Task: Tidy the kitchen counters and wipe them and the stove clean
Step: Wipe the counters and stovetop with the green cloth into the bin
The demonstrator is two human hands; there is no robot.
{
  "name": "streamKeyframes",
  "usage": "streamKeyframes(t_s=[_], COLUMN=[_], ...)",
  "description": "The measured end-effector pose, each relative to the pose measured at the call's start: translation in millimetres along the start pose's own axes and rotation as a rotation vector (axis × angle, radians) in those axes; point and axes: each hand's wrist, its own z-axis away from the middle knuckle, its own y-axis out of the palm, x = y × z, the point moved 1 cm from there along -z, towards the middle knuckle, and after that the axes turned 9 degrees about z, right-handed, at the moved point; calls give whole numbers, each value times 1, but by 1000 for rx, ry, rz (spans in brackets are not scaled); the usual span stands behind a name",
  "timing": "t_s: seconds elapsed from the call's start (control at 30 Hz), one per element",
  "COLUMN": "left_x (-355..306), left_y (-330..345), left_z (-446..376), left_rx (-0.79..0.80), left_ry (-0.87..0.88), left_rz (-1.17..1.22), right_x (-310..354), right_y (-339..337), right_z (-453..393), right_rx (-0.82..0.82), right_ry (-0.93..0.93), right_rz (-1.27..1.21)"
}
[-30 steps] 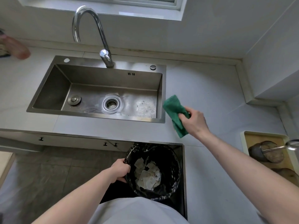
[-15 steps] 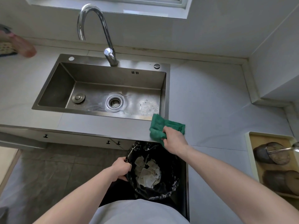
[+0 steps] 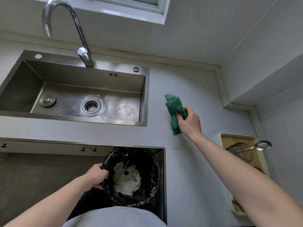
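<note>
The right hand (image 3: pixel 188 122) grips a crumpled green cloth (image 3: pixel 174 112) against the smooth grey table (image 3: pixel 188 82), right of the steel sink (image 3: pixel 73 89). The left hand (image 3: pixel 96 176) clutches the round bin's (image 3: pixel 132 176) crinkly black liner rim.

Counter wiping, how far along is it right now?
Done: nothing loose shows on the counter beside the sink. In hand: right hand presses the green cloth on it; left hand holds the lined bin. Left: stove, not in view.
</note>
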Motion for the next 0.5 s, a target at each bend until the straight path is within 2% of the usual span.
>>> streamKeyframes(t_s=[0.2,0.5], left_x=[-4,-12], left_y=[2,1], left_z=[-3,-3], left_rx=[-21,-31], left_ry=[1,-26], left_rz=[-1,-7], right_x=[-44,-96], right_y=[-23,-27], right_z=[-73,-130], right_rx=[-191,-292], right_ry=[193,413], right_rz=[147,209])
